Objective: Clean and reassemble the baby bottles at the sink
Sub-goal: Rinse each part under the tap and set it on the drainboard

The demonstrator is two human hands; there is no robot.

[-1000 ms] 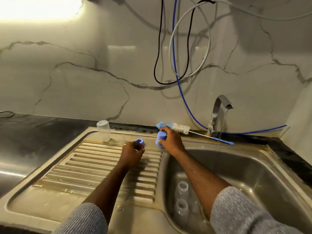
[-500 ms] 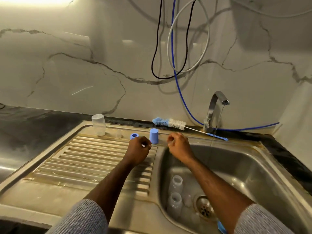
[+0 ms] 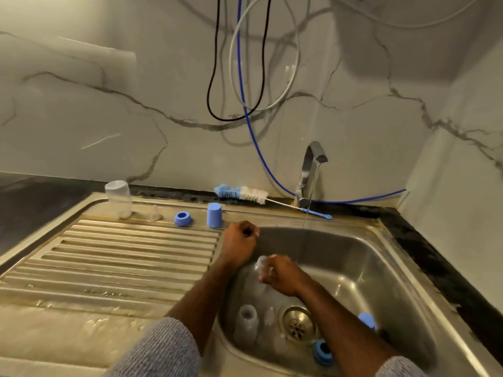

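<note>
Lying nearest in the steel sink basin: one clear bottle, two blue rings. The right hand grasps a clear, blurred piece; the left hand is clenched, holding nothing visible. Far: one blue cap, one bristly brush.

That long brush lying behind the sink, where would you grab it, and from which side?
Judging by its pose, grip the bottle brush by its thin wire stem near the small blue handle tip beside the tap, coming from above and the front. It lies flat along the sink's back ledge close to the wall, and the bristled end is bulky and wet-looking.
</note>
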